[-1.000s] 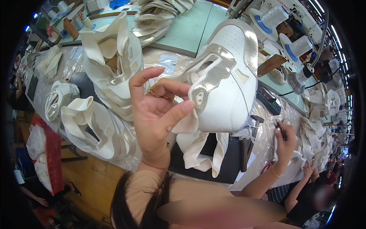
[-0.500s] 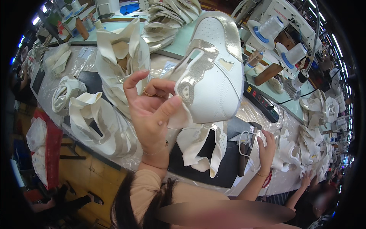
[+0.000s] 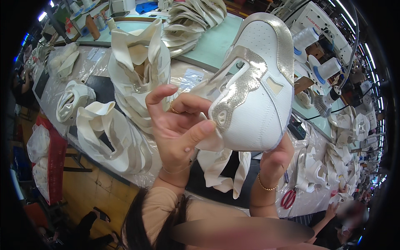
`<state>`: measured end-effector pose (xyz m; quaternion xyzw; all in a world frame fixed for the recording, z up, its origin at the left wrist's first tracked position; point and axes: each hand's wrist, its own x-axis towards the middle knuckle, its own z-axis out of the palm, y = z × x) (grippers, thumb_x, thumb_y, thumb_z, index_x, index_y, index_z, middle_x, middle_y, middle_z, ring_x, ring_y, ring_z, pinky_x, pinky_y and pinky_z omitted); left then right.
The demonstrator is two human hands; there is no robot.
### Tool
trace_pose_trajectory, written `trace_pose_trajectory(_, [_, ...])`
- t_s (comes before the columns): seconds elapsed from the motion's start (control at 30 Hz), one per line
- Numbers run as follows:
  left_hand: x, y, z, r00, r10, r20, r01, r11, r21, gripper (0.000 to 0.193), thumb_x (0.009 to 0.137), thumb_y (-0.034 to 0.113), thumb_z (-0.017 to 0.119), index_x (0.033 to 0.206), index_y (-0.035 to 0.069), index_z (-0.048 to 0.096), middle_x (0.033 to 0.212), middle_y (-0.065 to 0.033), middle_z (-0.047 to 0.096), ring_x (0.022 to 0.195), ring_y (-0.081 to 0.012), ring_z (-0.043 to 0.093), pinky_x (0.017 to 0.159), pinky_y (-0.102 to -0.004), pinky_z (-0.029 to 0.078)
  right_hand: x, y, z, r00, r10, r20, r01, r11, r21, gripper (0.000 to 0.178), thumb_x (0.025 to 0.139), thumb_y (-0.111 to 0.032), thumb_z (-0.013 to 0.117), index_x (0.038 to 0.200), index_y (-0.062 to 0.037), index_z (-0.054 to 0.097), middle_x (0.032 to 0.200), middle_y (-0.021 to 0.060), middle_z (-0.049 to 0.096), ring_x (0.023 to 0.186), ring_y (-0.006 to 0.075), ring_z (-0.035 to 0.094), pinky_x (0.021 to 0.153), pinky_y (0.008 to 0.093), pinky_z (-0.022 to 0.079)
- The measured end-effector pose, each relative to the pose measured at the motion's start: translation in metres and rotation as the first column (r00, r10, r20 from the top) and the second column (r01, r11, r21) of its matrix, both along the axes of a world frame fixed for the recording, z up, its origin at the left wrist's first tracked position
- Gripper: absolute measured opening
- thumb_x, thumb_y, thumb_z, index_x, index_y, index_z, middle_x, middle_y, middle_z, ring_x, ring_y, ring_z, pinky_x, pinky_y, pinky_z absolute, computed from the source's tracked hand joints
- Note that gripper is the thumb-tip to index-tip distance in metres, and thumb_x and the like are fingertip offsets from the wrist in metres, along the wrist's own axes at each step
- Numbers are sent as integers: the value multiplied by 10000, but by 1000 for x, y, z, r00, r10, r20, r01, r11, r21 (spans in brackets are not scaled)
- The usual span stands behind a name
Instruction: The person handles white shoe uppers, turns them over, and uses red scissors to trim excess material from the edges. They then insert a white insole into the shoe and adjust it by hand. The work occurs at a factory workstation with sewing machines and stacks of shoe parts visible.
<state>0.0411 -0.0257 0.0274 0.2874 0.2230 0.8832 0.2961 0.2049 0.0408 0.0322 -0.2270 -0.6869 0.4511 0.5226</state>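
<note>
Left hand point(image 3: 175, 127) pinches white, gold-trimmed leathery shoe upper point(image 3: 258, 106) at eight-o'clock edge; right hand point(image 3: 276, 160) at five, grip unclear; green tabletop point(image 3: 214, 48) open toward eleven.

Counted were one hand-held shoe upper point(image 3: 254, 104), two large thread cones point(image 3: 328, 68) at right, one red-handled scissors point(image 3: 289, 198), one red crate point(image 3: 56, 166).

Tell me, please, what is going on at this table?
A person holds up a white-and-gold shoe upper, left hand pinching its edge, right hand at its lower side, fingers hidden. Another upper lies below on a black board. Stacked uppers stand left; red-handled scissors lie right.
</note>
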Motion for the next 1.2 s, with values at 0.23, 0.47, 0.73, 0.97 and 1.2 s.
trace_pose_trajectory(0.23, [3, 2, 1, 999, -30, -18, 30, 999, -18, 733, 768, -89, 711, 1316, 135, 279, 993, -179, 627, 893, -188, 609, 836, -303, 486, 0, -7, 6, 999, 32, -25, -35, 994, -101, 478, 882, -275, 697, 1144, 110, 591, 1087, 127, 659, 959, 158, 599, 861, 275, 452])
trace_pose_trajectory(0.47, [5, 4, 0, 993, -82, -81, 82, 997, -12, 724, 783, -81, 693, 1347, 105, 280, 1005, -144, 604, 949, -177, 570, 893, -313, 455, 1, -2, 2, 988, 47, -149, -63, 993, -104, 371, 908, -188, 669, 1143, 92, 606, 1059, 98, 661, 955, 140, 586, 864, 271, 444])
trace_pose_trajectory(0.73, [4, 9, 3, 974, -225, -22, 220, 965, -144, 694, 840, -66, 583, 1421, 77, 232, 1094, -89, 487, 979, -144, 522, 951, -302, 400, 2, 5, 4, 994, 69, -79, -79, 989, -125, 327, 902, -176, 681, 1094, 84, 633, 1020, 85, 656, 916, 123, 583, 812, 246, 449])
trace_pose_trajectory(0.97, [-4, 12, 1, 917, -370, 148, 378, 925, -35, 660, 882, -12, 506, 1453, 106, 198, 1121, -100, 447, 929, -149, 512, 887, -282, 437, -1, 12, 6, 997, 56, -47, -61, 990, -129, 320, 896, -200, 692, 1051, 77, 652, 976, 74, 652, 876, 119, 580, 778, 239, 447])
trace_pose_trajectory(1.2, [-13, 21, -4, 823, -493, 282, 479, 869, 122, 664, 891, 8, 505, 1459, 104, 174, 1207, -164, 452, 1004, -237, 568, 899, -353, 476, -3, 15, 9, 999, 18, -43, -22, 996, -84, 311, 890, -208, 697, 1005, 78, 662, 886, 52, 640, 775, 104, 544, 690, 236, 425])
